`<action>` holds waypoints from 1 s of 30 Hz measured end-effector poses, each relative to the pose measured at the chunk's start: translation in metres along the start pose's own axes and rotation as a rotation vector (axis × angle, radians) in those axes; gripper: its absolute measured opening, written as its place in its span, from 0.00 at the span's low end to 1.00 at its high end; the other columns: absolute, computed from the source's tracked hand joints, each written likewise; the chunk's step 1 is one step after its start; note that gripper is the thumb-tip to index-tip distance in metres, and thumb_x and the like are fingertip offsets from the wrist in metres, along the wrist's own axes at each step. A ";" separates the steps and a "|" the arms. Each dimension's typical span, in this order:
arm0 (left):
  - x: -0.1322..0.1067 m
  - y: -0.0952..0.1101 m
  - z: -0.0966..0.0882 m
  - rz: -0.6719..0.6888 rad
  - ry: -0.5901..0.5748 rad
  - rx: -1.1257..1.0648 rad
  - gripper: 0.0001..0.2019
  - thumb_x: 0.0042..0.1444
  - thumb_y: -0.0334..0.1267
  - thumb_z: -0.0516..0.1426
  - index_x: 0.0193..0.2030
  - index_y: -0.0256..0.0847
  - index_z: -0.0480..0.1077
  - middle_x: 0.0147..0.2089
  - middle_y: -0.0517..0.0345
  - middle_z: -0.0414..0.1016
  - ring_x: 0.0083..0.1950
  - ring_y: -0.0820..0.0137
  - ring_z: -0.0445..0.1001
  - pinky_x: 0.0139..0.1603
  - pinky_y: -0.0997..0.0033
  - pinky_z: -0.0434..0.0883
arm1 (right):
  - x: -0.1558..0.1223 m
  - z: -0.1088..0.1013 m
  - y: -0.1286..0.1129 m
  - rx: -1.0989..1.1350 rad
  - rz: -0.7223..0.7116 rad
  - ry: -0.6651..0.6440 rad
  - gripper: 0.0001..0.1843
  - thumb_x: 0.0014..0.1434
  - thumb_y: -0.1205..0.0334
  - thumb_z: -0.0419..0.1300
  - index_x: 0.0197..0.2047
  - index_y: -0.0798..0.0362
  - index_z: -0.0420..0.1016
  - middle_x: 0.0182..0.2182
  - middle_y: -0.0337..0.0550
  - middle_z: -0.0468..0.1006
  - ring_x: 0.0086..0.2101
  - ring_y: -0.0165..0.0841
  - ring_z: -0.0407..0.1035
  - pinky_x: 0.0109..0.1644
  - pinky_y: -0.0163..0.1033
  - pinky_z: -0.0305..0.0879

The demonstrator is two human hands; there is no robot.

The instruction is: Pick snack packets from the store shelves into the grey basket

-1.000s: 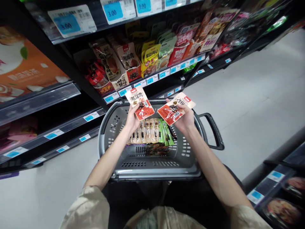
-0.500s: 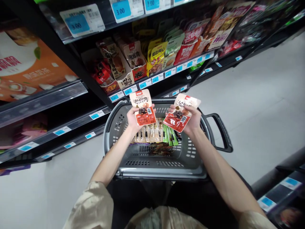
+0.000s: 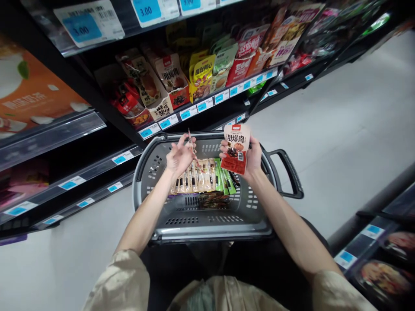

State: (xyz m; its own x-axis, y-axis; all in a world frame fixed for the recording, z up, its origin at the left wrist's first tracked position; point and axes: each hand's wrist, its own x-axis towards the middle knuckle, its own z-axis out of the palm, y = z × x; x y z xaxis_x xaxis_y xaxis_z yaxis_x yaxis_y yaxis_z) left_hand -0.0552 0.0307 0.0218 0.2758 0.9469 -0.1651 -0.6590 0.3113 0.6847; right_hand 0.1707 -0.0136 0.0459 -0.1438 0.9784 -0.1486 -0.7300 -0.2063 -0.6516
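My right hand [image 3: 252, 158] grips a red and cream snack packet [image 3: 235, 147] upright, with its printed face towards me. In my left hand [image 3: 179, 158] a second snack packet [image 3: 192, 146] is turned edge-on, so it shows only as a thin strip, pinched by the fingertips while the other fingers spread. Both hands hover over the far half of a grey shopping basket [image 3: 152, 203]. Inside the basket lies a row of beige and green packets [image 3: 207, 176], with a dark packet in front of them.
A dark shelf unit [image 3: 97, 97] rises to the left and ahead, stocked with snack bags [image 3: 168, 80] above blue price tags [image 3: 189, 113]. The basket's black handle [image 3: 288, 172] sticks out to the right. Another display [image 3: 382, 259] stands at the lower right on a pale floor.
My left hand has rotated its packet from face-up to edge-on. My right hand has tipped its packet upright and drawn it closer to the left hand.
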 end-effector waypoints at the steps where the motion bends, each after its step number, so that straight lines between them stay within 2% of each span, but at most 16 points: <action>1: 0.001 0.000 0.001 0.009 -0.002 0.006 0.21 0.54 0.54 0.68 0.49 0.46 0.74 0.48 0.52 0.80 0.43 0.66 0.79 0.43 0.68 0.77 | 0.000 0.000 0.000 0.005 -0.012 -0.004 0.24 0.57 0.36 0.62 0.43 0.47 0.72 0.35 0.43 0.76 0.32 0.36 0.69 0.34 0.43 0.72; 4: 0.002 -0.005 0.004 0.050 0.021 0.069 0.20 0.50 0.40 0.72 0.45 0.47 0.70 0.42 0.59 0.80 0.39 0.70 0.79 0.44 0.70 0.76 | 0.000 0.000 0.000 -0.003 -0.062 0.010 0.17 0.57 0.43 0.63 0.40 0.46 0.70 0.34 0.41 0.75 0.32 0.35 0.69 0.35 0.43 0.73; 7: 0.004 -0.011 0.006 0.116 0.117 0.178 0.26 0.46 0.35 0.74 0.48 0.48 0.67 0.44 0.60 0.83 0.43 0.68 0.82 0.51 0.66 0.75 | 0.000 0.001 -0.001 -0.045 -0.084 0.057 0.16 0.56 0.43 0.62 0.39 0.46 0.70 0.34 0.42 0.75 0.33 0.36 0.70 0.37 0.44 0.73; 9: 0.005 -0.014 0.006 0.162 0.182 0.225 0.31 0.44 0.35 0.75 0.52 0.49 0.67 0.45 0.59 0.84 0.48 0.64 0.82 0.56 0.62 0.75 | 0.000 0.001 -0.001 -0.076 -0.074 0.087 0.18 0.56 0.42 0.61 0.41 0.46 0.72 0.35 0.43 0.76 0.34 0.37 0.70 0.37 0.45 0.73; 11: 0.006 -0.015 0.005 0.186 0.215 0.265 0.31 0.43 0.35 0.75 0.53 0.47 0.70 0.45 0.56 0.85 0.51 0.61 0.83 0.58 0.60 0.74 | 0.000 0.002 -0.001 -0.098 -0.062 0.103 0.20 0.55 0.42 0.61 0.45 0.46 0.74 0.35 0.43 0.76 0.34 0.37 0.70 0.38 0.45 0.73; 15: 0.008 -0.014 0.003 0.171 0.223 0.297 0.17 0.51 0.41 0.72 0.46 0.41 0.78 0.47 0.51 0.85 0.54 0.58 0.82 0.61 0.58 0.74 | -0.001 0.002 -0.001 -0.102 -0.058 0.102 0.24 0.54 0.45 0.62 0.50 0.47 0.76 0.36 0.43 0.77 0.36 0.37 0.72 0.40 0.45 0.74; 17: 0.008 -0.014 0.003 0.152 0.222 0.256 0.14 0.54 0.43 0.70 0.44 0.40 0.79 0.47 0.51 0.85 0.55 0.57 0.82 0.62 0.57 0.73 | -0.002 0.001 -0.001 -0.091 -0.068 0.103 0.25 0.53 0.46 0.63 0.52 0.46 0.77 0.37 0.43 0.77 0.38 0.38 0.72 0.41 0.46 0.74; 24: 0.007 -0.013 0.007 0.136 0.201 0.206 0.10 0.59 0.43 0.67 0.44 0.41 0.79 0.48 0.54 0.86 0.55 0.61 0.82 0.62 0.60 0.74 | -0.003 0.002 -0.002 -0.122 -0.103 0.124 0.28 0.49 0.46 0.68 0.53 0.42 0.76 0.37 0.43 0.77 0.41 0.40 0.72 0.43 0.48 0.72; 30: 0.008 -0.013 0.006 0.151 0.209 0.200 0.11 0.58 0.42 0.68 0.45 0.40 0.80 0.48 0.52 0.86 0.56 0.58 0.81 0.63 0.58 0.73 | -0.001 -0.002 -0.001 -0.146 -0.095 0.135 0.25 0.48 0.46 0.68 0.49 0.44 0.78 0.37 0.41 0.77 0.40 0.38 0.72 0.42 0.45 0.72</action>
State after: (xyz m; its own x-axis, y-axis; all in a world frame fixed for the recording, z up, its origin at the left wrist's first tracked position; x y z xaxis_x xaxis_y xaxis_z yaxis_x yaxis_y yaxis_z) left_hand -0.0402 0.0335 0.0160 0.0219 0.9836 -0.1788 -0.5254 0.1635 0.8350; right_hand 0.1728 -0.0144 0.0448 0.0183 0.9847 -0.1734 -0.6301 -0.1232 -0.7666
